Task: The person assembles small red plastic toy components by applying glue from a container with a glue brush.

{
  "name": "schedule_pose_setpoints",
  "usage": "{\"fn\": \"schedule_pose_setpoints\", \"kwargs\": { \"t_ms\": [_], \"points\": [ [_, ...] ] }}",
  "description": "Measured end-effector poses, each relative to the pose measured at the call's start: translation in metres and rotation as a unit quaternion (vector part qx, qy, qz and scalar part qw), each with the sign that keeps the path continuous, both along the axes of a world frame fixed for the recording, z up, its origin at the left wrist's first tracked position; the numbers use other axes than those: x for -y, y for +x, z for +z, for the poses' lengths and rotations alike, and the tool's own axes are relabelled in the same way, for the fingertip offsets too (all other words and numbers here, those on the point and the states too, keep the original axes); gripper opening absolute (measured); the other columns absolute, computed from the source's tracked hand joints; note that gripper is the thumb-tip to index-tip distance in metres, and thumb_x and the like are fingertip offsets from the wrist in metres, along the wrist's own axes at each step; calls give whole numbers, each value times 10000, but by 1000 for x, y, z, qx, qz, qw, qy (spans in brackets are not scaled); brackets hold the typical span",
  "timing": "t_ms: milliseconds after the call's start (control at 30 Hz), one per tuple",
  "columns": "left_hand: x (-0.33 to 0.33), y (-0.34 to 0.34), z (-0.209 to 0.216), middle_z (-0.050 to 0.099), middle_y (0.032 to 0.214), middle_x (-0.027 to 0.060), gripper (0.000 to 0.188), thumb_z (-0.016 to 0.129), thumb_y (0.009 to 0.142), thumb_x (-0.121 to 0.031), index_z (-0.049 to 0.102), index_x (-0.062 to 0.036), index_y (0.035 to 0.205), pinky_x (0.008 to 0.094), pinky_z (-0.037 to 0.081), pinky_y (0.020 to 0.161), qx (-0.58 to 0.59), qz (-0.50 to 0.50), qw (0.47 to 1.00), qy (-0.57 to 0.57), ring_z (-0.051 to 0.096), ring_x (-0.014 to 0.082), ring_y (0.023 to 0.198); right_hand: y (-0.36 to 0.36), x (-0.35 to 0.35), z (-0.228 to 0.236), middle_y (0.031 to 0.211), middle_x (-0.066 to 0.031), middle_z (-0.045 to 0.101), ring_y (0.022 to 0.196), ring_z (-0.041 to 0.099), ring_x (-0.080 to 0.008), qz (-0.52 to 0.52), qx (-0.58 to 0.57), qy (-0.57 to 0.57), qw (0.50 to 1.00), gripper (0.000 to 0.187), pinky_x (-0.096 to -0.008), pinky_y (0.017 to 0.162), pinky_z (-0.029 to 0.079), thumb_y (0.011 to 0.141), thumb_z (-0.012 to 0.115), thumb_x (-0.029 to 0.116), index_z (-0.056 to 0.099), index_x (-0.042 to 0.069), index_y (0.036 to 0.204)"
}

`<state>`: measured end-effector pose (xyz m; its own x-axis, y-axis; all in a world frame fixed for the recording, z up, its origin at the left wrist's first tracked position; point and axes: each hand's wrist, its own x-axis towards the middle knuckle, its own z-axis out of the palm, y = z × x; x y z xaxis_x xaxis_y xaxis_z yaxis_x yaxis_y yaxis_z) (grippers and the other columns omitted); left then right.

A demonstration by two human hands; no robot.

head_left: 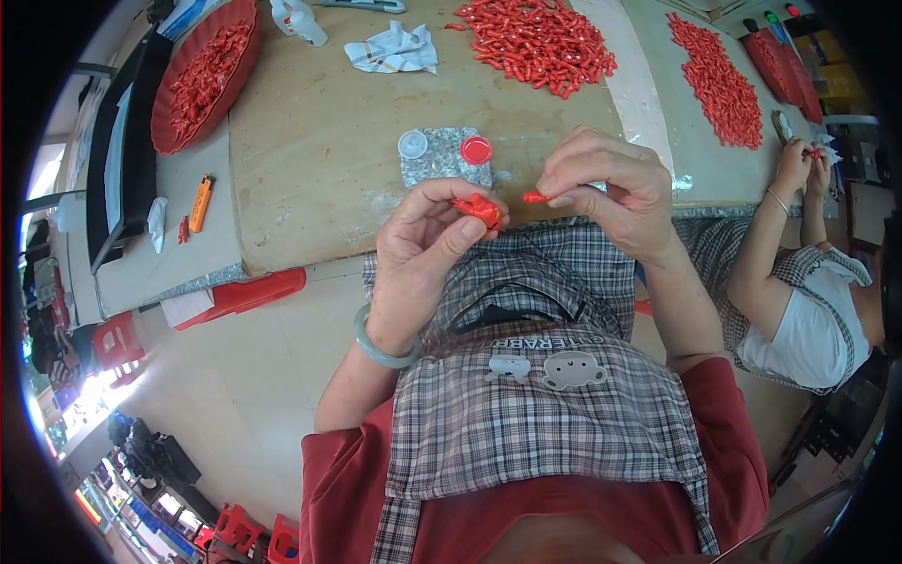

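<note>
My left hand [413,246] pinches a small, glossy red figurine [480,211] with yellow marks between thumb and fingers, just over the table's near edge. To its right, my right hand [615,193] grips a smaller, elongated red piece [535,197] at the fingertips, pointing toward the figurine. A short gap separates the two pieces. Just beyond my hands lies a speckled grey stone slab [444,171]. On it rest a whitish round cap [412,144] and a red round cap [476,150]; what they contain is hard to make out.
A heap of small red pieces [540,42] lies at the back, with another heap [719,85] farther right. A red basin [162,117] of pieces, an orange lighter [200,204], crumpled tissue [393,49] and a white bottle [299,23] share the table. A co-worker's hands [800,164] work at right.
</note>
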<state>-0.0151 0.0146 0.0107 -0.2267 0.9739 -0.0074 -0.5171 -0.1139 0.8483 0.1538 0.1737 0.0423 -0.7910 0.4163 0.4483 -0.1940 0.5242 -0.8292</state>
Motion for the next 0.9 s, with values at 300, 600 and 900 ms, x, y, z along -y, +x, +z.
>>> {"fn": "schedule_pose_setpoints", "kwargs": {
  "t_ms": [300,600,900],
  "points": [
    [-1,10,-1,617,1117,89,189,606,932,29,577,7,1117,306,481,959,-42,4,999,10,604,155,1044,6,11,3,839,-83,683,777,651,-230,-9,-18,94,995,173,-307,641,508,739,772,12,717,31,902],
    [0,13,-1,611,1137,87,202,600,935,30,576,9,1135,296,481,948,-74,5,997,13,604,150,1048,5,15,4,816,-65,654,740,638,-235,-12,6,108,994,143,-327,625,502,757,752,48,674,47,878],
    [1,14,0,609,1132,83,201,602,929,36,585,19,1129,286,487,924,-97,7,995,-2,604,146,1037,5,16,2,812,-65,645,741,637,-243,-9,25,118,993,132,-335,626,502,772,743,68,663,48,876]
  ]
}}
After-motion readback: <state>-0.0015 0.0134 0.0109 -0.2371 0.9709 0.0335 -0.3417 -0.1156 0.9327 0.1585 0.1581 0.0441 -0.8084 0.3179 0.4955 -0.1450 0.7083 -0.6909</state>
